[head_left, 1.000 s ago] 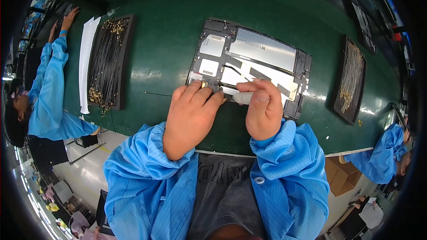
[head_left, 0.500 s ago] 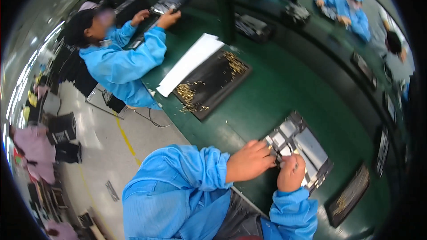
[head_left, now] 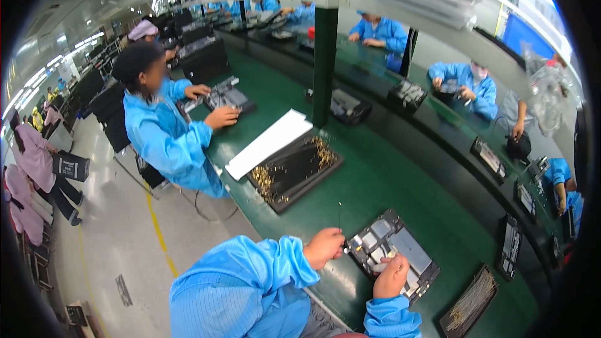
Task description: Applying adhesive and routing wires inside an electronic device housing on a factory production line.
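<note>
electronics assembly workshop, long green workbench (head_left: 388, 178), co-workers (head_left: 153, 128) in blue smocks (head_left: 164, 153), opened devices (head_left: 411, 247)

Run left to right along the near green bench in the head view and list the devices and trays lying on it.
Co-worker's device → tray of dark cables → opened device → tray of pale cables

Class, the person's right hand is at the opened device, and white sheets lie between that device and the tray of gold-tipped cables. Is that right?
No: the white sheets are not between the opened device and the tray of gold-tipped cables; the head view shows them on the tray's other side, toward the co-worker. The right hand is at the device.
</note>
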